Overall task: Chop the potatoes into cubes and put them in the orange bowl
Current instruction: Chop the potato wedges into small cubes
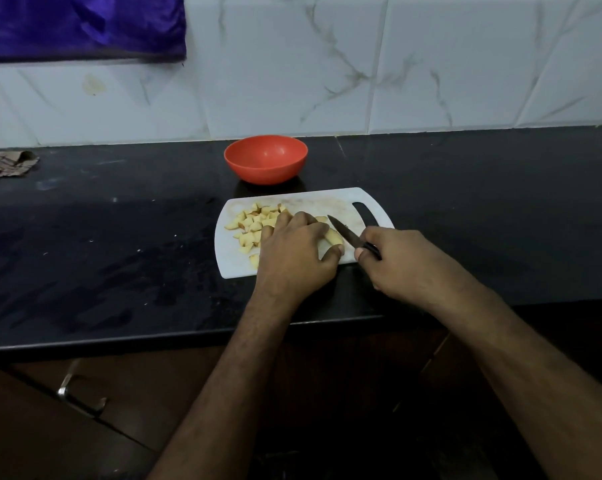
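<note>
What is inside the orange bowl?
The orange bowl looks empty as far as its inside shows; the near wall hides some of the bottom. The potato cubes are all on the white cutting board.

Bare black counter [465,188] lies open right of the orange bowl [266,159]; the bowl's mouth is unobstructed; potato cubes [254,223] crowd the cutting board [313,202] left half; its far strip is bare.

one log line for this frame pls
phase: chopping | left hand: holds uncut potato piece on white plastic cutting board | right hand: grips black-handled knife | cubes: on board | orange bowl: empty
</note>
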